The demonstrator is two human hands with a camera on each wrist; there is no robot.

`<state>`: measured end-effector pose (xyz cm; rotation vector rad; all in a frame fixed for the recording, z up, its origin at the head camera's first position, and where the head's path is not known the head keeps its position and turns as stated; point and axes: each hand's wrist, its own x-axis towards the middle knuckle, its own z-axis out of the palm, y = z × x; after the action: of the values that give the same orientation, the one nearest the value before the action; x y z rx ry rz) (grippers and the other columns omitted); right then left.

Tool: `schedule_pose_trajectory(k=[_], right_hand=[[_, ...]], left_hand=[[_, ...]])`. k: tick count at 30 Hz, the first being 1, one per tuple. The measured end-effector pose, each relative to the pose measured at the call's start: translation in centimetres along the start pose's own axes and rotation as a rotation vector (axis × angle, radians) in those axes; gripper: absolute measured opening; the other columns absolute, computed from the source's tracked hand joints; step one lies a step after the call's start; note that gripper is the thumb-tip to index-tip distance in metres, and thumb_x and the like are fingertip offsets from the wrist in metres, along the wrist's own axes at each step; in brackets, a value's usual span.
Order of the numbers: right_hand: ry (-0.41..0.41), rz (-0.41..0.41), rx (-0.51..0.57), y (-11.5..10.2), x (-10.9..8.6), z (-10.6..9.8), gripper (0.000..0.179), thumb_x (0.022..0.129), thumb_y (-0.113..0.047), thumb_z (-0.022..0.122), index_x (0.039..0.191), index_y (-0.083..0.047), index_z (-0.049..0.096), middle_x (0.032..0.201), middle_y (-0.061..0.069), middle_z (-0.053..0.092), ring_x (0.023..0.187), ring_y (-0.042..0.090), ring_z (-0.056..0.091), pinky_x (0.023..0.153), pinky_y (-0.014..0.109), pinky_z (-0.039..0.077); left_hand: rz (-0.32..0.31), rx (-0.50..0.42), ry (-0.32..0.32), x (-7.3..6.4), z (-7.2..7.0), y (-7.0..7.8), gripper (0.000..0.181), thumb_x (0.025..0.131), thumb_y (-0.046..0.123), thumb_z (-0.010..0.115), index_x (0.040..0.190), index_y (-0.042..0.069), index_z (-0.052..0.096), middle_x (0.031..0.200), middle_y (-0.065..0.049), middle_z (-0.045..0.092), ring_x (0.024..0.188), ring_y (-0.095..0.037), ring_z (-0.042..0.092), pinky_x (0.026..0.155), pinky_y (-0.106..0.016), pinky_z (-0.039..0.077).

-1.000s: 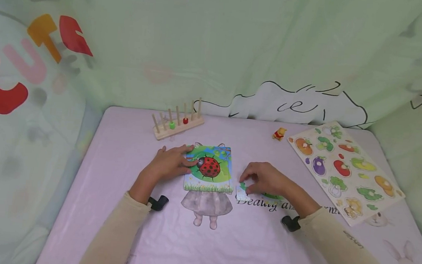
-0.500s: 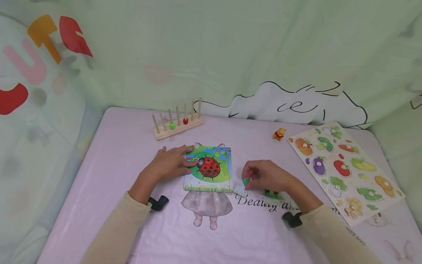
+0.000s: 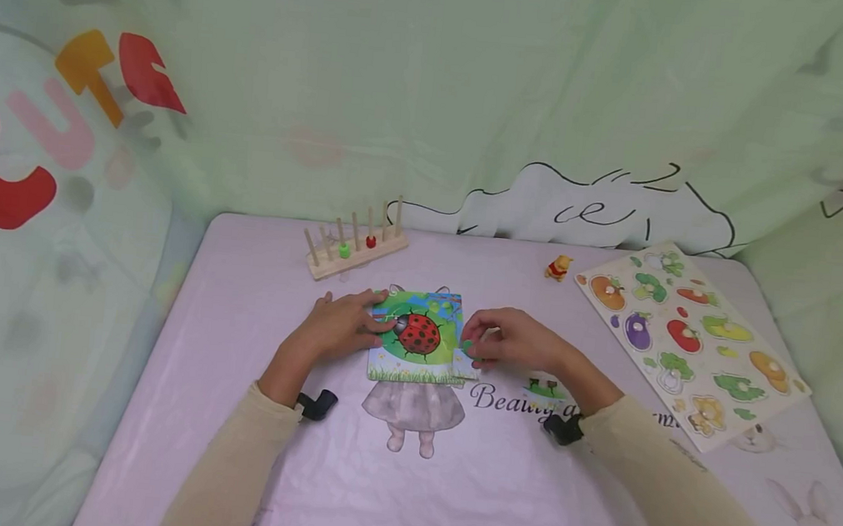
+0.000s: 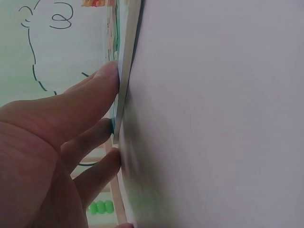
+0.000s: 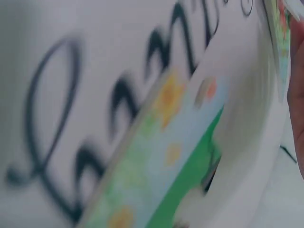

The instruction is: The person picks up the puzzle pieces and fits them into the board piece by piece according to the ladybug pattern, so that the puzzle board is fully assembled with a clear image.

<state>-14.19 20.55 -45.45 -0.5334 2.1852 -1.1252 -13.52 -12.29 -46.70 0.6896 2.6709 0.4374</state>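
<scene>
A square ladybug picture puzzle (image 3: 419, 334) lies on the table, green with a grass strip along its near edge. My left hand (image 3: 341, 323) rests on its left side; in the left wrist view the thumb (image 4: 107, 76) and fingertips press its face near the edge, fingers fairly straight. My right hand (image 3: 516, 338) pinches a small green and pale puzzle piece (image 3: 466, 365) between thumb and fingers, at the puzzle's lower right corner, overlapping it in the head view. Another loose puzzle piece (image 3: 546, 392), green with yellow flowers, lies beneath the right wrist.
A wooden peg rack (image 3: 357, 259) with green and red beads stands behind the puzzle on the left. A small yellow bear figurine (image 3: 558, 267) sits at the back. To the right lies a vegetable knob puzzle board (image 3: 660, 338). Printed cloth hangs around the table.
My right hand has lifted the small puzzle piece from the table and carried it left to the ladybug puzzle's lower right corner. The left hand has stayed in place.
</scene>
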Motion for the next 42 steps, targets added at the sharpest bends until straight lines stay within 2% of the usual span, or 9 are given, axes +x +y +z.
schedule_pose_trajectory(k=[4, 7, 16, 23, 30, 36, 42], right_hand=[[0.036, -0.026, -0.017, -1.0, 0.7, 0.7, 0.015, 0.094, -0.017, 0.074, 0.107, -0.009, 0.07, 0.092, 0.005, 0.069, 0.076, 0.02, 0.07, 0.076, 0.026, 0.057], [0.038, -0.044, 0.008, -1.8, 1.2, 1.2, 0.016, 0.095, -0.014, 0.074, 0.108, -0.007, 0.07, 0.09, 0.006, 0.07, 0.078, 0.021, 0.071, 0.078, 0.027, 0.057], [0.042, -0.028, 0.019, -3.0, 2.9, 2.6, 0.024, 0.091, -0.011, 0.076, 0.114, -0.007, 0.07, 0.095, 0.005, 0.072, 0.085, 0.015, 0.07, 0.086, 0.03, 0.056], [0.073, 0.004, -0.001, -3.6, 3.7, 3.4, 0.017, 0.093, -0.014, 0.074, 0.109, -0.008, 0.072, 0.091, 0.002, 0.072, 0.086, 0.015, 0.065, 0.083, 0.03, 0.053], [0.077, 0.024, 0.078, -4.3, 4.4, 4.1, 0.016, 0.093, -0.011, 0.074, 0.107, -0.004, 0.073, 0.087, 0.005, 0.072, 0.076, 0.015, 0.07, 0.076, 0.029, 0.059], [0.076, 0.051, 0.098, -4.8, 4.9, 4.8, 0.02, 0.093, -0.013, 0.075, 0.11, -0.004, 0.073, 0.087, 0.005, 0.071, 0.076, 0.014, 0.072, 0.076, 0.029, 0.06], [0.099, 0.028, 0.073, -4.9, 5.6, 5.6, 0.018, 0.091, -0.011, 0.076, 0.106, -0.001, 0.074, 0.083, 0.005, 0.074, 0.071, 0.013, 0.072, 0.071, 0.026, 0.06]], left_hand=[[-0.001, -0.01, -0.006, 0.0, 0.0, 0.1, 0.04, 0.096, 0.04, 0.07, 0.135, 0.037, 0.064, 0.166, 0.004, 0.035, 0.155, -0.026, 0.031, 0.115, -0.076, 0.02], [-0.002, -0.009, -0.01, -0.1, -0.1, 0.2, 0.041, 0.096, 0.04, 0.07, 0.136, 0.036, 0.064, 0.166, 0.004, 0.035, 0.155, -0.026, 0.031, 0.115, -0.076, 0.02], [-0.001, -0.019, -0.006, -0.1, -0.1, 0.1, 0.04, 0.095, 0.039, 0.071, 0.135, 0.037, 0.065, 0.166, 0.004, 0.036, 0.155, -0.026, 0.03, 0.114, -0.076, 0.021], [-0.008, -0.021, -0.011, 0.0, 0.0, -0.1, 0.04, 0.096, 0.041, 0.07, 0.135, 0.039, 0.063, 0.166, 0.007, 0.035, 0.156, -0.024, 0.029, 0.115, -0.076, 0.02], [0.004, -0.011, -0.008, 0.1, 0.0, -0.2, 0.04, 0.096, 0.042, 0.069, 0.136, 0.04, 0.063, 0.166, 0.007, 0.034, 0.156, -0.024, 0.029, 0.115, -0.076, 0.021], [0.012, -0.003, -0.005, 0.1, 0.0, -0.2, 0.039, 0.096, 0.042, 0.069, 0.135, 0.038, 0.064, 0.166, 0.006, 0.035, 0.155, -0.025, 0.03, 0.113, -0.077, 0.022], [0.012, -0.015, -0.014, 0.0, -0.2, -0.1, 0.039, 0.097, 0.04, 0.069, 0.135, 0.038, 0.063, 0.166, 0.006, 0.034, 0.156, -0.026, 0.029, 0.113, -0.077, 0.022]])
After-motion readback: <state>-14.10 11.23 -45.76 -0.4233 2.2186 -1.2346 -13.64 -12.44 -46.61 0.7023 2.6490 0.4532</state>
